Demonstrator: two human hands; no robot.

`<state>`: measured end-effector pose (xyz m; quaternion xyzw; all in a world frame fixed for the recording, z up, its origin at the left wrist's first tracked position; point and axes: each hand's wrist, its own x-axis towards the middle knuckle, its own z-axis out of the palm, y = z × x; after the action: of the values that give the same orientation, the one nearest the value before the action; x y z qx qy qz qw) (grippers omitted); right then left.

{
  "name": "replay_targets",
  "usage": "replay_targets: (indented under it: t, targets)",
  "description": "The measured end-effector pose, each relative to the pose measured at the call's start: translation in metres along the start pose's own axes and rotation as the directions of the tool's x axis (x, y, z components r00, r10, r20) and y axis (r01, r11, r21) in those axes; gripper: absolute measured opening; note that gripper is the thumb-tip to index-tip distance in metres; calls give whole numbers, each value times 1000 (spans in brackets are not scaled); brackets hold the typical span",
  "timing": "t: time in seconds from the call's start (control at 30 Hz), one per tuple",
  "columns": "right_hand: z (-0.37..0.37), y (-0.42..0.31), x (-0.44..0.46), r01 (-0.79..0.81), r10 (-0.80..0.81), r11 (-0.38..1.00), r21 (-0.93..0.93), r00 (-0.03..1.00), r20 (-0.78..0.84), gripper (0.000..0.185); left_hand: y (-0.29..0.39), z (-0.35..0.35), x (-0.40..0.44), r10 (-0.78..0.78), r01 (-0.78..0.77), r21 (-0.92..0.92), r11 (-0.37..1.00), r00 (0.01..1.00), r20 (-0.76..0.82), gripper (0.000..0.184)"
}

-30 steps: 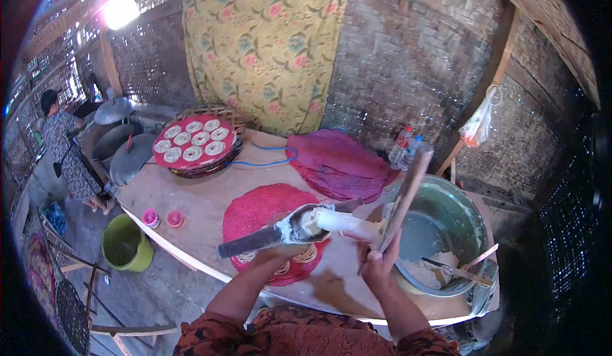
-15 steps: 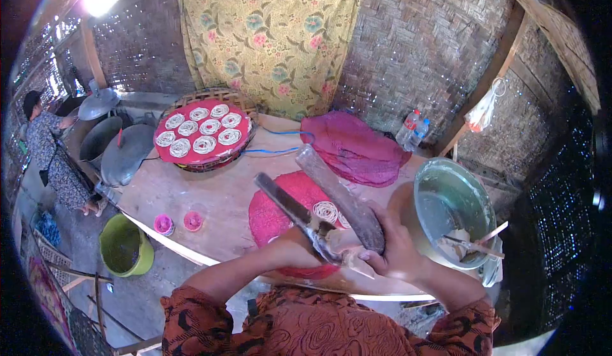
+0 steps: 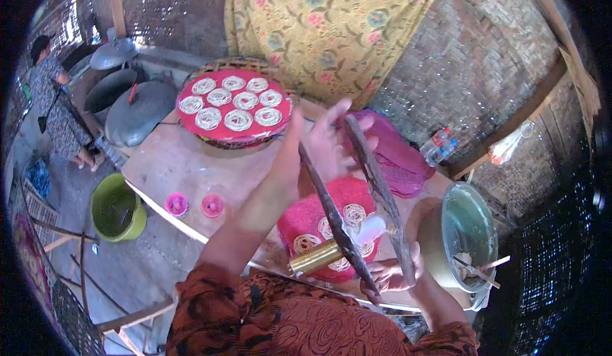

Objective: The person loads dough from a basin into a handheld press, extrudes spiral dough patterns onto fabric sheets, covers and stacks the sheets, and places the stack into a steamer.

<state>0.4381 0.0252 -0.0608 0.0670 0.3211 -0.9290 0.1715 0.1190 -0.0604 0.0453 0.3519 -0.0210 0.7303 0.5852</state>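
A hand press with two dark wooden bars [image 3: 335,219] is tilted over the table's front. A brass cylinder [image 3: 317,258] sticks out of it to the left, and a pale plunger-like part [image 3: 371,230] lies between the bars. My right hand [image 3: 396,273] is closed around the bars' lower ends. Near their upper ends, my left hand [image 3: 322,145] has its fingers spread, somewhat blurred, and seems not to grip. Beneath the press, a pink mat [image 3: 299,219] carries several coiled noodle nests [image 3: 354,214].
At the back, a round pink mat [image 3: 220,130] holding several nests rests on a basket. Two small pink cups [image 3: 212,205] stand at left. A green basin [image 3: 451,228] with dough and sticks stands right. Purple mats [image 3: 408,165] and bottles [image 3: 438,147] lie behind. A person [image 3: 54,104] stands by pans.
My left hand has moved up from the dough at the press's lower end toward the bars' tips. The press has turned more upright, and its brass cylinder now shows. The view has shifted.
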Motion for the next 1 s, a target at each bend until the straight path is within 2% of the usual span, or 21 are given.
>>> replay_targets:
  t: [0.03, 0.1, 0.13, 0.17, 0.23, 0.27, 0.33, 0.4, 0.47, 0.5, 0.53, 0.57, 0.63, 0.7, 0.77, 0.83, 0.9, 1.0]
  targets:
    - [4, -9, 15, -10, 5, 998, 57, 997, 78, 116, 12, -1, 10, 11, -11, -104, 995, 1000, 0, 72]
    - [7, -34, 30, 14, -18, 999, 46, 997, 79, 110, 16, -38, 29, -6, 3, -38, 999, 997, -72, 74]
    - [3, -45, 32, 16, -16, 1000, 21, 1000, 24, 107, 15, -64, 33, -27, 31, 28, 999, 992, -126, 76]
    - [-14, -56, 20, -47, 38, 998, -35, 972, -233, 99, 13, -93, 33, -19, 22, 25, 999, 991, -135, 76]
    - [-5, -84, 44, -173, 109, 976, -133, 914, -392, 93, 6, -154, 25, -23, -9, -249, 969, 992, -124, 68]
    - [1, -90, 57, -221, 124, 964, -146, 863, -489, 91, -2, -171, 17, -18, -16, -254, 967, 991, -133, 68]
    - [-15, -86, 73, -275, 157, 949, -155, 836, -525, 89, -18, -193, 1, 96, -253, -261, 932, 865, -493, 57]
    - [-28, -82, 81, -343, 217, 930, -131, 802, -556, 86, -22, -206, -12, 121, -287, -262, 921, 854, -506, 54]
    - [-16, -87, 82, -351, 186, 919, -179, 786, -590, 84, -25, -204, -15, 170, -336, -227, 914, 826, -538, 47]
    - [-6, -90, 82, -357, 147, 906, -229, 771, -620, 83, -26, -205, -14, 170, -339, -226, 913, 822, -544, 47]
    - [5, -100, 81, -365, 84, 872, -327, 768, -635, 74, -25, -206, -11, 212, -344, -215, 914, 856, -471, 44]
    - [2, -102, 80, -368, 91, 873, -321, 768, -634, 74, -24, -207, -7, 250, -350, -205, 914, 885, -392, 42]
    - [-2, -104, 77, -355, -26, 837, -416, 735, -678, 64, -10, -201, 6, 242, -358, -234, 904, 879, -410, 37]
    - [3, -103, 80, -350, -90, 818, -456, 706, -702, 59, 13, -180, 13, 240, -289, -193, 938, 940, -242, 35]
    - [22, -102, 86, -289, -109, 817, -499, 772, -627, 59, 26, -171, 11, 233, -279, -167, 945, 939, -253, 34]
    - [26, -100, 82, -276, -127, 802, -529, 787, -603, 59, 32, -162, 6, 220, -263, -180, 948, 948, -230, 34]
    - [21, -99, 72, -354, -12, 769, -532, 824, -566, 72, 28, -155, -1, 210, -252, -191, 949, 954, -213, 34]
    - [38, -108, 67, -374, -36, 753, -542, 798, -601, 68, 14, -151, -2, 248, -301, -142, 943, 919, -306, 35]
